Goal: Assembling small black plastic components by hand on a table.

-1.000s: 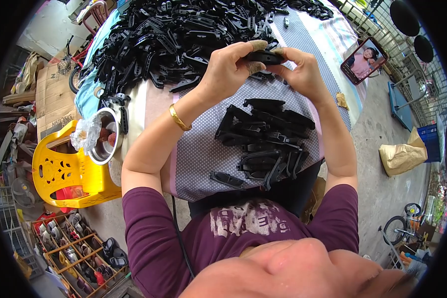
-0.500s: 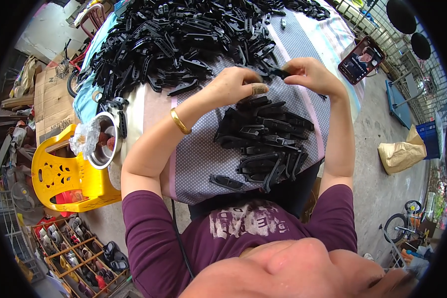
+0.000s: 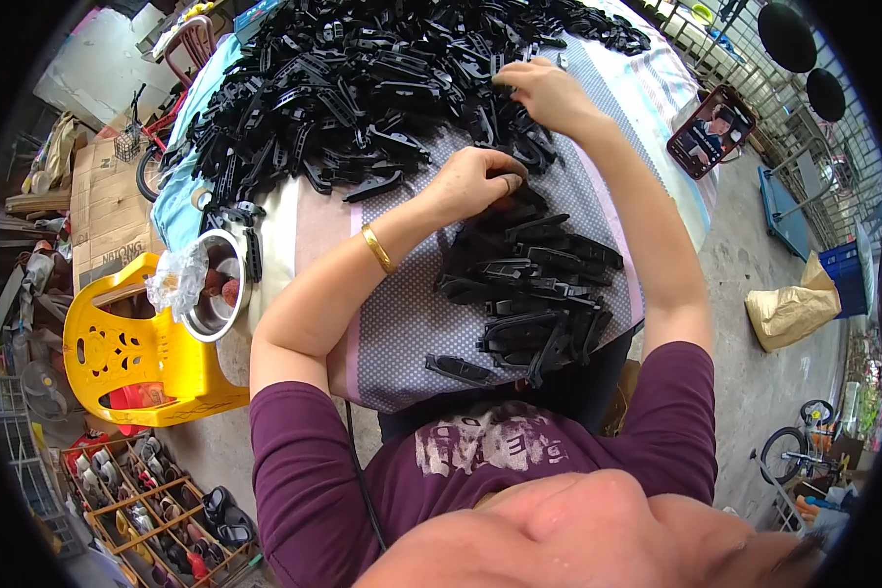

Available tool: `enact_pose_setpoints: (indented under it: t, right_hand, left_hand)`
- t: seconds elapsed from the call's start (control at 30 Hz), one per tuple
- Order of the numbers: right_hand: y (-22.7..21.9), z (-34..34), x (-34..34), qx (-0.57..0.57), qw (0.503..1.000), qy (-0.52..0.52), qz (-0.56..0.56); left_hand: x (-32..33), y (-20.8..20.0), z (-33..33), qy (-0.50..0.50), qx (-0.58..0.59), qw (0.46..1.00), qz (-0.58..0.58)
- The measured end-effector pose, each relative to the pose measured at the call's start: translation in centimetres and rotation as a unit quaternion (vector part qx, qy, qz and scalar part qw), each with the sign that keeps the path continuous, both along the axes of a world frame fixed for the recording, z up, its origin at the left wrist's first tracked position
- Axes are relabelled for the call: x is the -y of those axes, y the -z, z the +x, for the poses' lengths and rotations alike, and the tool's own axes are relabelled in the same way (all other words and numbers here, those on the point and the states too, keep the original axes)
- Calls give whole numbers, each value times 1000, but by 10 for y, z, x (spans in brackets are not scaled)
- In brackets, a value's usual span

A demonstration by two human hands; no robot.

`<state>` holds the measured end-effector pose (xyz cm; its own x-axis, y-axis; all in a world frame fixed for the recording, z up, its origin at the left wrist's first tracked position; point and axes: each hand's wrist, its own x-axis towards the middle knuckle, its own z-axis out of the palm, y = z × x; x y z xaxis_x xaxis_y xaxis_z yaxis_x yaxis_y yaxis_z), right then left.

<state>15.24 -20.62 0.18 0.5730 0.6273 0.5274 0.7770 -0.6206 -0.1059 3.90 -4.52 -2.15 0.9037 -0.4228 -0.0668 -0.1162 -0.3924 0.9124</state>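
Observation:
Across the far side of the cloth-covered table lies a big heap of long black plastic parts point(image 3: 363, 78). A smaller pile of like parts point(image 3: 529, 284) sits nearer to me, several side by side. My left hand point(image 3: 475, 186) is closed at the far end of this smaller pile, its fingers curled and darkened at the tips; what they grip is hidden. Over the right part of the heap my right hand point(image 3: 551, 96) is stretched out, fingers slightly apart, with no part visible in them. One loose black part point(image 3: 459, 368) rests by the table's near edge.
A phone point(image 3: 712, 131) showing a video stands at the table's right. On the left are a metal bowl point(image 3: 206, 326) with reddish round fruit and a plastic bag, and a yellow chair point(image 3: 181, 377). A shoe rack point(image 3: 152, 519) is at lower left, a tan sack point(image 3: 789, 312) at right.
My right hand has moved away from my left hand, up and leftward to the big heap, and no longer shows the black part it held. My left hand has shifted slightly down.

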Motion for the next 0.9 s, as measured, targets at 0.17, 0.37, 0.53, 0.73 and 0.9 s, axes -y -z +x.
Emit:
enact_pose_setpoints:
  t: [0.17,0.37,0.53,0.73,0.9]
  right_hand:
    - [1,9,-10,-25,981,106,-161]
    - [-4,-10,17,-181,969,14,168]
    - [2,-60,16,-282,889,-153,327]
    - [8,-74,16,-217,938,-154,222]
    - [9,-75,23,-251,927,-184,211]
  left_hand:
    - [-3,0,5,-56,-51,994,-77]
    - [-11,5,15,-91,-205,944,-241]
    - [-17,-1,18,-114,-273,890,-346]
    - [-16,-5,17,-110,-273,883,-366]
    - [-20,1,17,-71,-232,907,-344]
